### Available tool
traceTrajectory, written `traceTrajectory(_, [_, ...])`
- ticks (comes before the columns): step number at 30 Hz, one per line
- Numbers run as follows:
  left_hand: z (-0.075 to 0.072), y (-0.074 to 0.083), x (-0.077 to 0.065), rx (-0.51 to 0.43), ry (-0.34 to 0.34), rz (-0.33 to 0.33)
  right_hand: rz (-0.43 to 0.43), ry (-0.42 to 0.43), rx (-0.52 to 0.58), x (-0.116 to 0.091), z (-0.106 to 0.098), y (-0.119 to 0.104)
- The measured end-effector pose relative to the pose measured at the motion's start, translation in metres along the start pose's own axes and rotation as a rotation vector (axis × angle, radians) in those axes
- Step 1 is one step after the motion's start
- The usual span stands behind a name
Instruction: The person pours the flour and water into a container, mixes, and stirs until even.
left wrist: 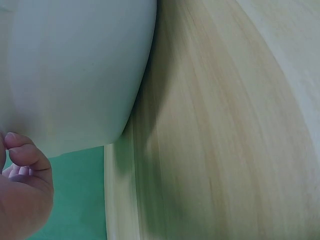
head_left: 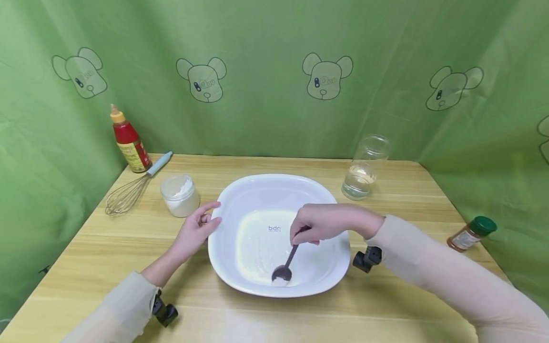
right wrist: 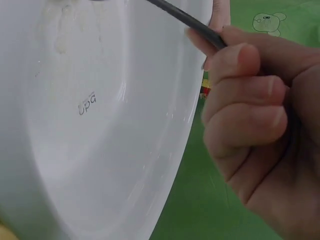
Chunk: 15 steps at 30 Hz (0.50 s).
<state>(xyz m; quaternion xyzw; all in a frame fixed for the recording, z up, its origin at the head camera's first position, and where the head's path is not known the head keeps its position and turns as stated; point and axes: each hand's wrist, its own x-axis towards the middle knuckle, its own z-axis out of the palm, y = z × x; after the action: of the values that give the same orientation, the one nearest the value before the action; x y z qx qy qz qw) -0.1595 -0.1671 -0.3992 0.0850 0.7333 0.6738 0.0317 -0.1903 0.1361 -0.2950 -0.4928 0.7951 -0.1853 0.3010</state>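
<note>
A white basin (head_left: 274, 183) with a printed logo on its floor sits in the middle of the wooden table. My left hand (head_left: 197, 230) holds its left rim between thumb and forefinger; in the left wrist view the fingers (left wrist: 31, 156) bend in against the outer wall. My right hand (head_left: 319, 223) grips the handle of a dark spoon (head_left: 282, 272), its bowl low over the near part of the basin floor. Whitish matter shows at the spoon's bowl. In the right wrist view, the handle (right wrist: 185, 19) runs out between curled fingers, and wet streaks (right wrist: 62, 30) mark the basin floor.
Left of the basin stand a jar of white powder (head_left: 180, 196), a whisk (head_left: 133, 190) and a red squeeze bottle (head_left: 130, 143). A glass with clear liquid (head_left: 359, 181) is behind at the right. A green-capped spice jar (head_left: 472, 233) stands by the right edge. Green curtain (head_left: 266, 128) surrounds the table.
</note>
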Motion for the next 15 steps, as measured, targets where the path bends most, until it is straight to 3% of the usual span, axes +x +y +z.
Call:
traceTrajectory(3, [0.0001, 0.0000, 0.0004, 0.005, 0.003, 0.001, 0.011, 0.021, -0.042, -0.0010, -0.0015, 0.0028])
traceTrajectory(6, [-0.0001, -0.0009, 0.0010, 0.011, 0.003, 0.002, 0.013, 0.100, -0.111, -0.0003, -0.0019, 0.0072])
traceTrajectory(10, [-0.0006, -0.0022, 0.0014, 0.013, 0.000, 0.001, -0.042, 0.188, -0.179, 0.0029, 0.0003, 0.0107])
traceTrajectory(12, [-0.0008, -0.0023, 0.0012, 0.015, -0.001, -0.001, -0.061, 0.168, -0.158, 0.0045, 0.0026, 0.0095])
traceTrajectory(15, [-0.0008, -0.0022, 0.0010, 0.016, -0.001, -0.003, -0.055, 0.071, -0.083, 0.0049, 0.0051, 0.0055])
